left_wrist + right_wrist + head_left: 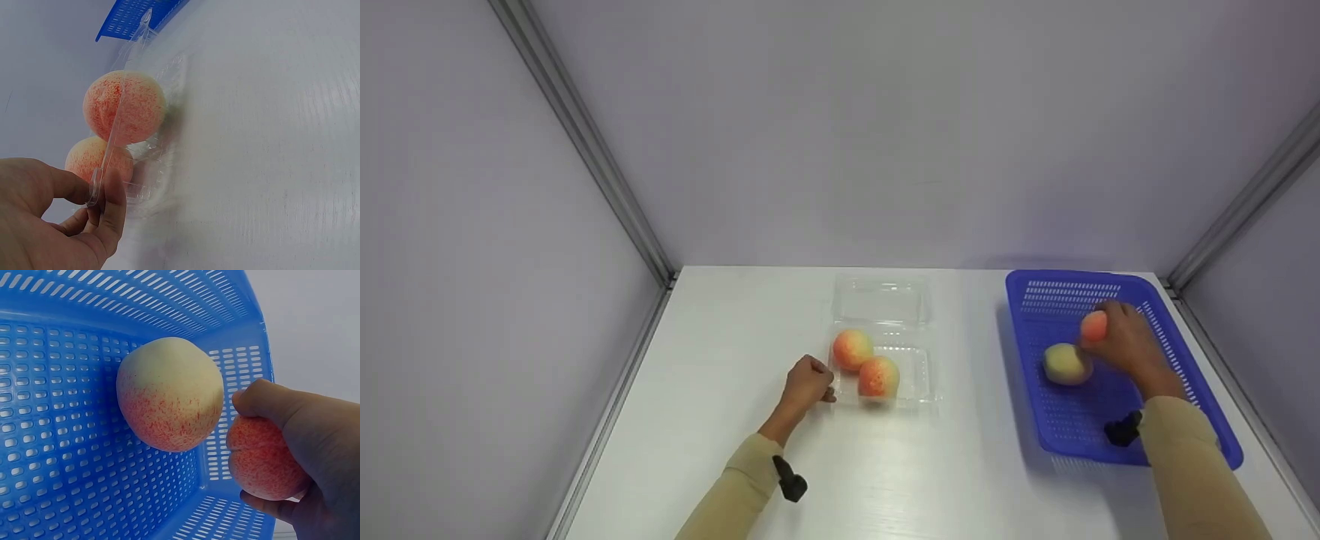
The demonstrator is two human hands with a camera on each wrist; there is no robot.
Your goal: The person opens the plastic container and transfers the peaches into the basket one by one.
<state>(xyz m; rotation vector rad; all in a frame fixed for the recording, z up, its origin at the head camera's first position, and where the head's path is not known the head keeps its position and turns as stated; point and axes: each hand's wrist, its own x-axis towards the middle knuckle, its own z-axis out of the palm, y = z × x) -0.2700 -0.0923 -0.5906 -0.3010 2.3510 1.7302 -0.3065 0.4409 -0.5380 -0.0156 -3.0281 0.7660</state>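
My left hand (808,381) pinches the left rim of a clear plastic clamshell box (916,373), whose lid (880,302) lies folded back. Two red-and-yellow peaches sit in the box: one peach (853,349) at the back left, another peach (878,377) nearer the front. In the left wrist view, thumb and fingers meet on the box's thin edge (112,138). Over the blue basket, my right hand (1126,341) grips a reddish peach (264,461). A paler peach (170,395) rests in the basket beside that hand.
The blue plastic basket (1031,405) with slotted sides stands at the right of the white table (720,322). Grey walls (840,150) rise behind and at both sides, with metal frame bars (585,142) along the corners. Each wrist carries a small black camera (790,478).
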